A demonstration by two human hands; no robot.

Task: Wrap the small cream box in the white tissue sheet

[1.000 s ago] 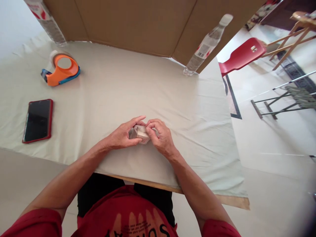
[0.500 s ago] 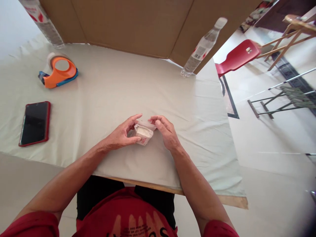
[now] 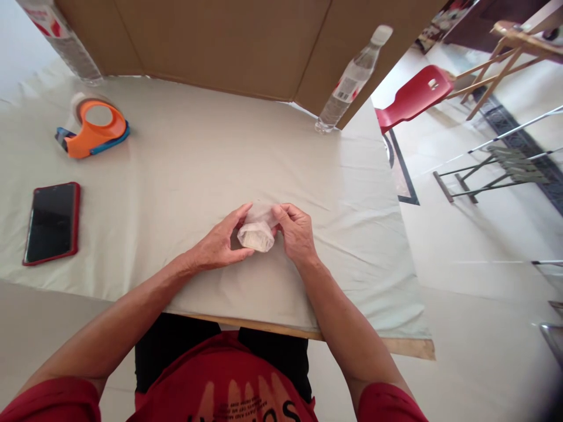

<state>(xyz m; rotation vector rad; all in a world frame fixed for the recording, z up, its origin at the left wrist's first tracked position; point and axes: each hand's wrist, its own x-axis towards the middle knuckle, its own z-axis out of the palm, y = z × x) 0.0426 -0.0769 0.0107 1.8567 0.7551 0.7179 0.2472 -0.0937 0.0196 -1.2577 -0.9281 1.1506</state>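
A small pale block in a thin, see-through plastic bag sits low over the cloth near the table's front edge. My left hand curves around its left side, thumb near the front and fingers behind, gripping it. On the other side, my right hand pinches the loose plastic at the bag's back right between thumb and fingers. The plastic stands up behind the block. What the block is made of cannot be made out.
An orange and blue tape dispenser and a red-cased phone lie on the left. Two water bottles, a left one and a right one, stand against a cardboard screen. A red chair is beyond the table's right edge.
The wrapped block has turned, so its printed side no longer shows. My right hand has closed on the loose plastic, which is now raised. The camera view has shifted slightly.
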